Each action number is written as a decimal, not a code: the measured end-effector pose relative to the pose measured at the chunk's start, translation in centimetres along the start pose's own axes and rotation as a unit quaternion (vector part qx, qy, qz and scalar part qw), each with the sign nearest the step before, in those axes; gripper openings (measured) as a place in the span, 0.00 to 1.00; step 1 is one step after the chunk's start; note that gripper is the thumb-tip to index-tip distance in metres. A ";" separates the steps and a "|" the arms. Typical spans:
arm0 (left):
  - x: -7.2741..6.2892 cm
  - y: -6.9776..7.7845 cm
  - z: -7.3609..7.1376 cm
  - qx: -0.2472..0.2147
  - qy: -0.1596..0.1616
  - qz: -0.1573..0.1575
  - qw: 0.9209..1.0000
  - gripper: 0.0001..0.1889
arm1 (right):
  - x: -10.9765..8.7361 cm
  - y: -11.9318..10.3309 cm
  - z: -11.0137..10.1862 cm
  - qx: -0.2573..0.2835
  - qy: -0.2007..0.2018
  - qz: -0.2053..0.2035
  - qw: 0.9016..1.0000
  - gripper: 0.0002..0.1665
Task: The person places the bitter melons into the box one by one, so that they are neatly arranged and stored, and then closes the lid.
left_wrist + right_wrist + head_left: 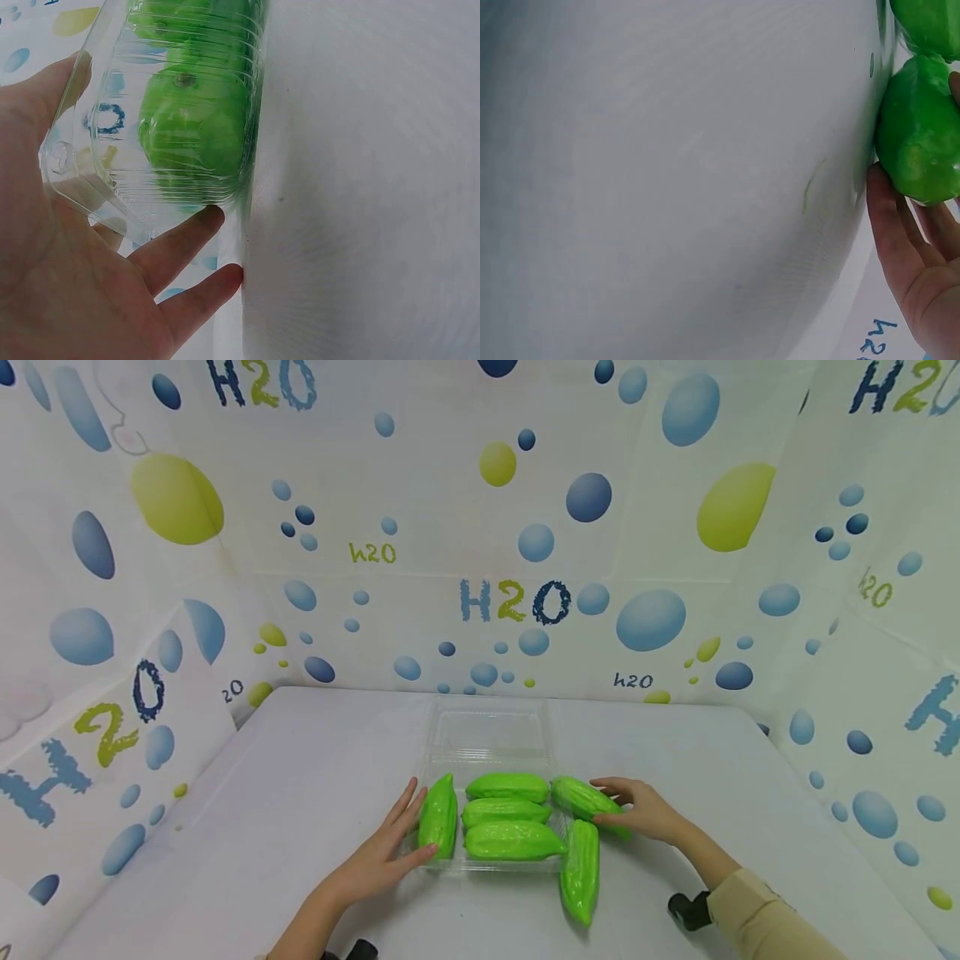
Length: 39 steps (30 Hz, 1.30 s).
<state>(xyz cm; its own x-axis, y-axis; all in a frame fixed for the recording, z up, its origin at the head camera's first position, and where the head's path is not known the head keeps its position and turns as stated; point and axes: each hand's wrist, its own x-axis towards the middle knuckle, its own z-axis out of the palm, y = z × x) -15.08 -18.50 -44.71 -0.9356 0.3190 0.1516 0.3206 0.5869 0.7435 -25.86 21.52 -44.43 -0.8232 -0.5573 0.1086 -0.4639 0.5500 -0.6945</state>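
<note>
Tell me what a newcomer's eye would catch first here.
Likely the six glossy green vegetables: four lie in the open clear box on the table, two at its right side. The left hand touches the box's left end, and the right hand grips the farther outer vegetable. Behind, blue bubbles and H2O lettering dot the backdrop.

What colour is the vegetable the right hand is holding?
The vegetable is bright green, seen best in the head view.

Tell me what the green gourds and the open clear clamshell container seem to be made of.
Green gourds: probably moulded plastic or foam with a glossy coat, judging by uniform bright green and sharp highlights; real skin can't be ruled out.
Clear clamshell container: most likely thin plastic, glossy and transparent; the printed backdrop shows through its ribbed wall.
</note>
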 end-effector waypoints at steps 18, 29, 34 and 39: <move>0.1 0.0 0.0 0.000 0.001 0.001 1.000 0.41 | -0.7 -0.3 -1.1 0.012 0.043 0.033 0.998 0.34; 0.1 0.1 0.0 -0.002 -0.001 -0.002 1.000 0.42 | -0.8 -0.1 -2.2 0.008 0.067 0.028 0.997 0.34; 0.0 0.1 0.0 -0.003 0.000 -0.002 1.000 0.41 | -0.9 -0.1 -2.6 0.009 0.067 0.029 0.997 0.34; 0.0 0.2 0.0 -0.008 -0.002 0.001 1.000 0.41 | -0.9 -0.5 -3.0 0.016 0.065 0.019 0.998 0.34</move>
<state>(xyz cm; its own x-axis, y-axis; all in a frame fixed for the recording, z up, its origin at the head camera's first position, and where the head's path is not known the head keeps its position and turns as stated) -15.06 -18.41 -44.56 -0.9346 0.3221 0.1507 0.3196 0.5752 0.7530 -25.89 23.63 -42.06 -0.8770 -0.4489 0.1713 -0.4216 0.5478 -0.7226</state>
